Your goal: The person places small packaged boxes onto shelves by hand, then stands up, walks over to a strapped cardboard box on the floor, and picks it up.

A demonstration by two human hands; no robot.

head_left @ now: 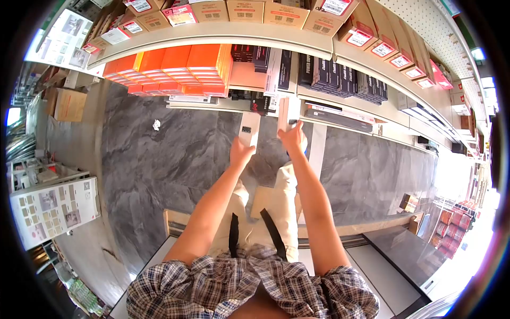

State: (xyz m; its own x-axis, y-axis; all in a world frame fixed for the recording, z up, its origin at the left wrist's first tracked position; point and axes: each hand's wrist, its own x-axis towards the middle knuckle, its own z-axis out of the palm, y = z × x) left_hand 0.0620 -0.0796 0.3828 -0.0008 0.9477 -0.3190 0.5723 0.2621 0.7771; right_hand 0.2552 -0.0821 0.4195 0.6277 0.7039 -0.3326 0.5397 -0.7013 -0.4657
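My left hand (243,152) is closed round the near end of a narrow whitish box (250,125) with a dark printed label. That box points toward the lower shelf. Beside it, to the right, my right hand (293,138) grips the near end of a long, pale box (284,110), whose far end reaches the shelf's front edge. A gap separates the two boxes. Just past them on the shelf lie a small black box with red print (260,102) and a white box standing on end (272,74).
Stacked orange boxes (175,61) fill the shelf's left part, with dark boxes (340,80) on the right. Brown cartons (247,10) line the upper shelf (212,33). Crumpled white paper (156,125) lies on the grey marbled floor (159,154). A display board (56,212) stands at left.
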